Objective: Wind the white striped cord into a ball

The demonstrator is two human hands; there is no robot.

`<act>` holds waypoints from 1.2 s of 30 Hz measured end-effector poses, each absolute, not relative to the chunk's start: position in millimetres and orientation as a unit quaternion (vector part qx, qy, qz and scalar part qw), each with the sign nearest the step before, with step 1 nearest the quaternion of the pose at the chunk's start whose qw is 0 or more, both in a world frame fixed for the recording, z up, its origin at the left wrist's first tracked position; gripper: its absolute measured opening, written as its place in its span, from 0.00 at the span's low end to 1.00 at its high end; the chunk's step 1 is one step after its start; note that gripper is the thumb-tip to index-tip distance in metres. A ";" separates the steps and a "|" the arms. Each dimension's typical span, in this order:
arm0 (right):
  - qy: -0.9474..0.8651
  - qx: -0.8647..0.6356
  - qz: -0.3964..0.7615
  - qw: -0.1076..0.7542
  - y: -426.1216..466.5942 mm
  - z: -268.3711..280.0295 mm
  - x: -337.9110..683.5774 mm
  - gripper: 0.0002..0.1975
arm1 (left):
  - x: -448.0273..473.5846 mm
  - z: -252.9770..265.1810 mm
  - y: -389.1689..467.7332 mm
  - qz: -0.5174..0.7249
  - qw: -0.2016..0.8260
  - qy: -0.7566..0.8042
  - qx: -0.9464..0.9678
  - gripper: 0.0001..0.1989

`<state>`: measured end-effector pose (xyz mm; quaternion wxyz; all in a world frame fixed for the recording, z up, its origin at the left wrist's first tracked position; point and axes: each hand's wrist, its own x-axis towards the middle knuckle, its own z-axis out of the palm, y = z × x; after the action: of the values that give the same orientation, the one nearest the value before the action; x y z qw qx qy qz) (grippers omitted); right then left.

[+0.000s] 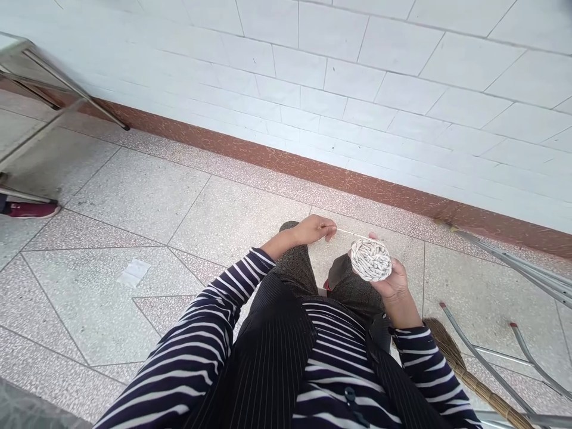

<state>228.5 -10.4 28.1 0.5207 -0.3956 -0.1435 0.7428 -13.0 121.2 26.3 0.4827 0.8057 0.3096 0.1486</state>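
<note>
My right hand (395,285) is wrapped round a small round woven piece (370,260) made of white, dark-flecked twisted cord, perhaps paper. Its face is turned up toward me, and a fingertip shows past its far edge. A thin pale strand (351,233) runs out from the top of the piece to the left. My left hand (315,229) pinches the other end of that strand between thumb and fingers, and the strand looks straight and taut. Both hands are above my knees, with the left hand over the left knee.
A metal-framed table (67,89) stands at the left, near another person's red shoe (33,210). White paper (134,272) lies on the floor. At right are a straw broom (473,384), upturned metal chair legs (465,336) and metal poles (513,262). A tiled wall (339,89) is ahead.
</note>
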 end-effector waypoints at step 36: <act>-0.132 -0.353 0.755 0.537 -59.7 27.6 214.9 0.34 | 60.0 15.6 226.5 0.067 0.210 0.460 0.860 0.21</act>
<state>214.9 -59.7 27.6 0.5370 -0.3532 -0.1325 0.7546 60.0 226.5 15.6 0.2099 0.8604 0.4596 0.0667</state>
